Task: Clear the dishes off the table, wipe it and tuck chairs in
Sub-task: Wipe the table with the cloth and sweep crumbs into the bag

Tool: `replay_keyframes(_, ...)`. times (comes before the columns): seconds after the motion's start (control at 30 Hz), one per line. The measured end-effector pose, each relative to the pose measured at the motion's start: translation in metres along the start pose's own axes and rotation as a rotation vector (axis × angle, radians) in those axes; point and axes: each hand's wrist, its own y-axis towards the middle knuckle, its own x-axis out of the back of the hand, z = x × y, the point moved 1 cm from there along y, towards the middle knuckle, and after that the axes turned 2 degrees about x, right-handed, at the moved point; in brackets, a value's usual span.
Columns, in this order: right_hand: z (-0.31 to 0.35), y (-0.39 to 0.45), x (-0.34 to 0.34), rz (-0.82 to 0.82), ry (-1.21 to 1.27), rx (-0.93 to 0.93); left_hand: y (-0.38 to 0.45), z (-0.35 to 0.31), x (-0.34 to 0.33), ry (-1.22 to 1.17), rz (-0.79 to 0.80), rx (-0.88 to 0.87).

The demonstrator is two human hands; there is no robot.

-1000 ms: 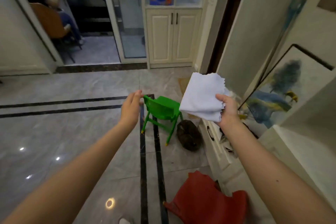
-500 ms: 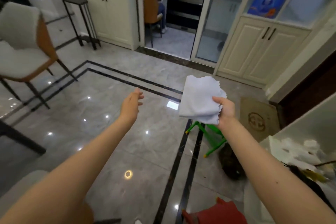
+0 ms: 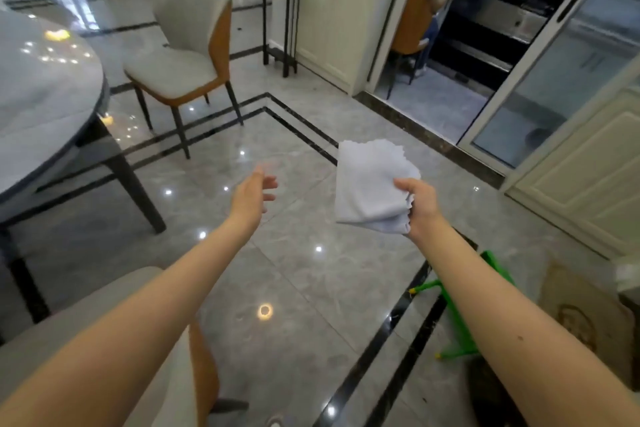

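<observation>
A: Around the floor?
B: Glossy grey marble tiles with black inlay; 1 grey-and-orange dining chair pulled out from the round stone-look table, another chair back close below.
A: Near the right arm?
B: Green plastic stool, partly hidden.
A: Hands?
B: White scallop-edged cloth, folded, pinched by right hand. Left hand loose, holding nothing, fingertips blurred.

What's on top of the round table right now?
The visible part of the table shows only light reflections, no dishes. Its left side runs out of frame, so that part cannot be checked. The right hand holds the white cloth.
</observation>
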Motion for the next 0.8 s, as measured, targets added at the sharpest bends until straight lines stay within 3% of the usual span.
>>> replay_keyframes(0.47,-0.04,0.153,-0.151,0.358,-0.211,-0.184,0.072,0.006,0.111,-0.104,-0.374,0.066)
replay_keyframes(0.8,0.025,0.295,-0.187,0.514,-0.362,-0.351,0.158,-0.034,0.055,-0.152,-0.54,0.156)
